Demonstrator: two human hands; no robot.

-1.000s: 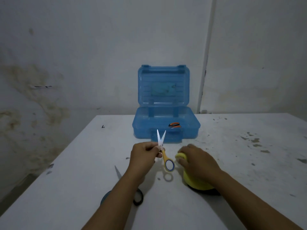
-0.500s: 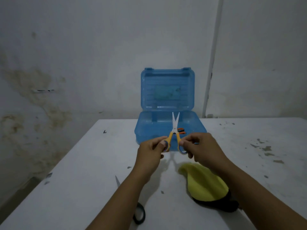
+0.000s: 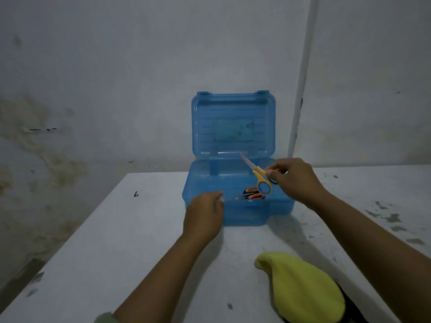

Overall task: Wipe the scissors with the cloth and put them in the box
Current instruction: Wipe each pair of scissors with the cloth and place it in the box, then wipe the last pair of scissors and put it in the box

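An open blue plastic box (image 3: pixel 278 207) stands at the table's far middle, its lid upright against the wall. My right hand (image 3: pixel 293 179) pinches the yellow-handled scissors (image 3: pixel 261 180) by one handle loop and holds them over the box, blades pointing up and left. My left hand (image 3: pixel 205 214) hovers at the box's front left corner with fingers loosely curled, holding nothing. Inside the box lie orange-handled scissors (image 3: pixel 253 193). The yellow cloth (image 3: pixel 300 285) lies on the table at the near right.
The white table (image 3: pixel 116 241) has scuffed, dark marks at its right side. A stained wall rises right behind the box. A dark object peeks out from under the cloth's right edge.
My left hand has let go of the yellow scissors. My right hand has carried them forward over the open box. The view has moved closer, and the black scissors at the near left are out of sight.
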